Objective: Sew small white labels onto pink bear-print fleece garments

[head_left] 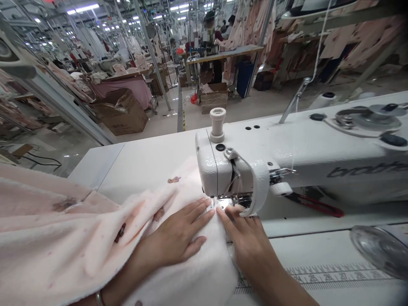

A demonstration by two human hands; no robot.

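Observation:
A pale pink plush fabric (92, 238) with small brown printed figures spreads over the left side of the table and runs up to the needle area of a white sewing machine (232, 165). My left hand (178, 231) lies flat on the fabric, fingers stretched toward the presser foot (214, 205). Close to the foot's right side, my right hand (247, 233) rests at the fabric's edge with its index finger extended. Its other fingers are bent and partly hidden by the machine's white guard. A lamp lights the needle spot brightly.
Red-handled scissors (318, 205) lie beneath the machine arm. A printed ruler scale (331, 276) runs along the table's front, near a clear round object (379, 250). Beyond the table stand cardboard boxes (121, 110), other workstations (226, 54) and people at work.

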